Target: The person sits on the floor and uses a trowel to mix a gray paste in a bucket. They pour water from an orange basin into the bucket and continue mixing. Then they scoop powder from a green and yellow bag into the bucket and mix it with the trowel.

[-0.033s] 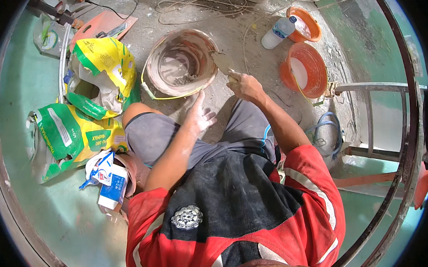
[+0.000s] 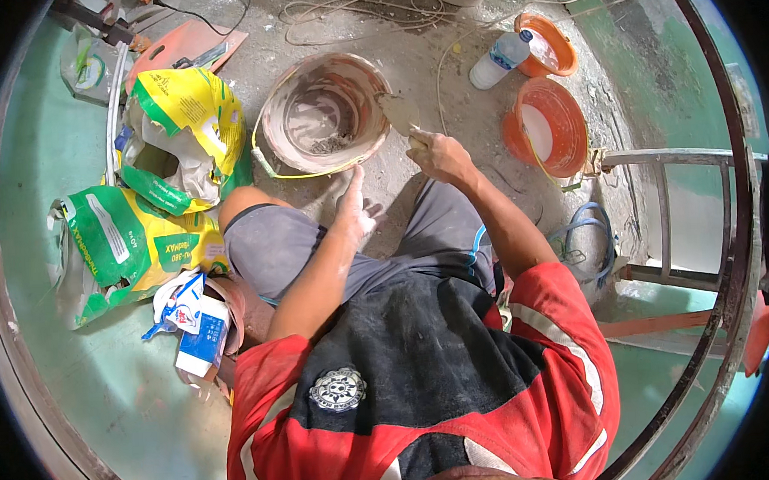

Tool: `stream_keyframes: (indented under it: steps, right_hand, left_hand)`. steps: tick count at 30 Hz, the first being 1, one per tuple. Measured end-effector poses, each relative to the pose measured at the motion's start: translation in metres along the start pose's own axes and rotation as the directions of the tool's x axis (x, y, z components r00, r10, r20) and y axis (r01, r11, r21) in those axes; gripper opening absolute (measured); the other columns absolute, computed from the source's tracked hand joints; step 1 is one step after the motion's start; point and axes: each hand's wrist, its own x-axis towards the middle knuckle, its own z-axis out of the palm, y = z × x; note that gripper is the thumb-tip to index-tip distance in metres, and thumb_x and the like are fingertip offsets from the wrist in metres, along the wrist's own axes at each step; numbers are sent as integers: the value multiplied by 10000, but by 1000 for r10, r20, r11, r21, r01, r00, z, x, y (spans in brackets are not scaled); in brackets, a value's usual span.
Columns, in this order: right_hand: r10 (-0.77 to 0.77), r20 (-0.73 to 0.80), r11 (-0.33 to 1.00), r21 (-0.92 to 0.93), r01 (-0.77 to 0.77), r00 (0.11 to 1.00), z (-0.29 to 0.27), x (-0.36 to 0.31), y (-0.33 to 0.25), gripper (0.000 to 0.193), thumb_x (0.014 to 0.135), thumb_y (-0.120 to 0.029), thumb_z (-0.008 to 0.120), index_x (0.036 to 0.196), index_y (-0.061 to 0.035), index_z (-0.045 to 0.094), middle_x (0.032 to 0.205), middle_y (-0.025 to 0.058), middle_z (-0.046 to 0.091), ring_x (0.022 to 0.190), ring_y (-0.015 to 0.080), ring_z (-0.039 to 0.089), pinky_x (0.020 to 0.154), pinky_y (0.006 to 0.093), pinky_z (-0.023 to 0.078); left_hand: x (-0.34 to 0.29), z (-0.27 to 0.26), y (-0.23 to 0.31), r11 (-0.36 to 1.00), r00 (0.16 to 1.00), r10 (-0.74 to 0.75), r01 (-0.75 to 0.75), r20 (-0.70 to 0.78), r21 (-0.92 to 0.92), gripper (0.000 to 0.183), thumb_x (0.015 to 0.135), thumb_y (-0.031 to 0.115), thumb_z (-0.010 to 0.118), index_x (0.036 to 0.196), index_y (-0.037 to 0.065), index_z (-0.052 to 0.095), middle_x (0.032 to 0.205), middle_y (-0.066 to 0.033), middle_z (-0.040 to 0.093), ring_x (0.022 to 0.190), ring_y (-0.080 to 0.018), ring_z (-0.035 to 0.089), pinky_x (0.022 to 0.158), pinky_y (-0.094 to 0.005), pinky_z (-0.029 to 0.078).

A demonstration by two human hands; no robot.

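A plaster-smeared bucket (image 2: 343, 79) stands on the floor in front of my knees, with grey-white residue and a darker lump of material at its bottom. My right hand (image 2: 441, 158) is closed round the handle of a trowel (image 2: 399, 111), whose coated blade lies at the bucket's right rim. Close to the bucket's near side is my left hand (image 2: 355, 205), dusted white, its fingers apart and holding nothing. The bucket's yellow handle (image 2: 304, 175) hangs down on the near side, just beyond my left fingertips.
Opened green and yellow bags (image 2: 101, 244) lie left, beside a blue-white box (image 2: 203, 338). To the right are an orange bucket (image 2: 568, 116), an orange basin (image 2: 567, 47), a clear bottle (image 2: 493, 64) and a metal frame (image 2: 662, 215). Loose rope (image 2: 366, 5) lies at the back.
My left hand has turned slightly, its fingers less spread than before. The trowel, my right hand and the bucket look almost the same.
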Motion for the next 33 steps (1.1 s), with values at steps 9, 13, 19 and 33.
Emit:
stream_keyframes:
  steps: [9,13,19,33]
  right_hand:
    - [44,128,954,288,-79,991,2,-25,-10,495,893,-283,652,1313,-37,563,886,146,671,791,249,651,707,367,488]
    - [189,322,686,632,-360,928,9,-41,1,418,917,-240,633,1282,-50,557,722,32,561,542,126,543,468,280,423]
    - [150,651,224,711,-667,744,37,-46,20,229,919,-187,611,1096,-44,591,682,63,563,485,169,550,363,312,428]
    - [-53,50,943,-326,66,997,-20,23,-16,287,840,-198,560,1079,-54,625,864,222,671,850,387,666,715,504,519]
  left_hand:
    - [145,-20,99,612,571,780,-780,-256,127,482,815,105,568,1278,-18,522,1153,-201,629,973,-345,656,803,-440,530]
    - [49,4,136,181,255,967,-682,-2,709,381,794,132,569,1151,5,607,1062,-251,661,946,-390,658,826,-466,505]
    - [22,7,118,-122,149,950,-627,273,769,405,775,84,532,1171,70,616,1079,-236,649,1016,-404,616,869,-474,477]
    - [42,34,95,-412,-59,811,-764,582,496,637,758,-78,477,1362,119,521,1192,-214,629,1105,-373,596,967,-424,456]
